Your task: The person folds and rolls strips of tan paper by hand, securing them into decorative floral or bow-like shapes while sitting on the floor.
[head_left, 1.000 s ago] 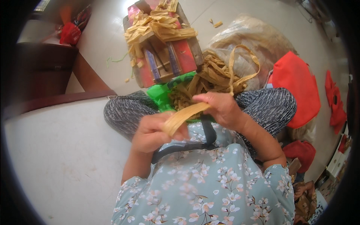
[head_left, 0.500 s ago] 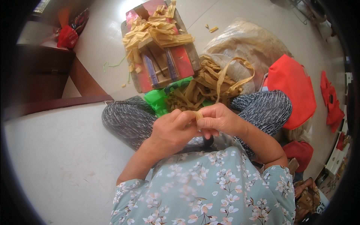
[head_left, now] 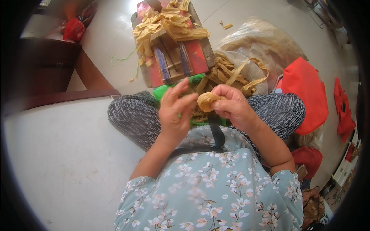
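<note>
Pinched between the thumb and fingers of my right hand is a small rounded coil of tan, leaf-like strip. Just left of it, my left hand is raised with its fingers spread, apart from the coil and slightly blurred. Beyond my hands, long loose tan strips lie heaped in and around a green plastic bag. Farther off stands a red-topped wooden board with blue-sided rails, and a pile of flat, short-cut strips rests on its far part.
A large translucent plastic sack sits beyond the loose strips. To the right is a bright red bag, with another red item farther out. Dark wooden furniture stands at the left. A few strip scraps lie on the tiled floor.
Both hands were together around the strip; now my left hand has let go and lifted away to the left. The coil shows plainly in my right hand, which is raised slightly.
</note>
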Demonstrator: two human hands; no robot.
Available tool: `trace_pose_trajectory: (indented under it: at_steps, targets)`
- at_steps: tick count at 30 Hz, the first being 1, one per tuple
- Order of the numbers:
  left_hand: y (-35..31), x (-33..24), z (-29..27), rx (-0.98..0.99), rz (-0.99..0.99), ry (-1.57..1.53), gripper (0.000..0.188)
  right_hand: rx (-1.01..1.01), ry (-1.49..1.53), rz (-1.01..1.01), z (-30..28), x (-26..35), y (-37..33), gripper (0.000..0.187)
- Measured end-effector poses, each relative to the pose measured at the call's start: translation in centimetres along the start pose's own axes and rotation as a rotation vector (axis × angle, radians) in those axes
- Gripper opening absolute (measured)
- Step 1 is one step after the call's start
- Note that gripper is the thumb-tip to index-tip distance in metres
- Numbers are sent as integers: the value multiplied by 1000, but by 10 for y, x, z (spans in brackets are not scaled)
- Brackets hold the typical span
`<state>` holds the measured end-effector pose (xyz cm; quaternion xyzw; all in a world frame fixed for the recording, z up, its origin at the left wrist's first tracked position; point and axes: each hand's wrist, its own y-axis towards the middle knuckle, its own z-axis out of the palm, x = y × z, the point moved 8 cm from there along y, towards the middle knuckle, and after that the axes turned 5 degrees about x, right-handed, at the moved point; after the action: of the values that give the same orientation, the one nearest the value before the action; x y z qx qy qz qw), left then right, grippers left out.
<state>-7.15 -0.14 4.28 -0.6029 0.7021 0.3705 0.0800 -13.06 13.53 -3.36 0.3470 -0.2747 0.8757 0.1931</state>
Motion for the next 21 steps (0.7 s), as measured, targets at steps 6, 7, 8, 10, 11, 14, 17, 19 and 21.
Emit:
trace_pose_trajectory:
  at_steps: [6,7,8,10,11,14,17,19,21]
  targets:
    - [-4,-32,6,116,210,256,16,-85,-107,-174,-7,-3,7,32]
    - [-2,-22,12,129,149,223,15,-73,-148,-223,-6,-2,7,36]
    - [-5,-7,18,178,40,65,14,-22,-109,-172,-2,-2,7,40]
    - [-15,18,31,272,-178,-253,13,79,-31,-72,8,0,4,46]
    - [-18,24,36,294,-301,-450,13,81,-50,-68,7,-3,3,46]
    - [-19,26,35,294,-365,-523,10,62,-226,-129,6,-5,3,46]
    - [-32,44,44,373,-628,-785,12,17,-448,-186,4,5,-1,44]
    - [-34,65,32,226,-766,-993,12,14,-345,-23,-8,11,-13,44]
    - [-34,68,27,130,-839,-1108,14,10,-435,-67,-12,14,-18,43]
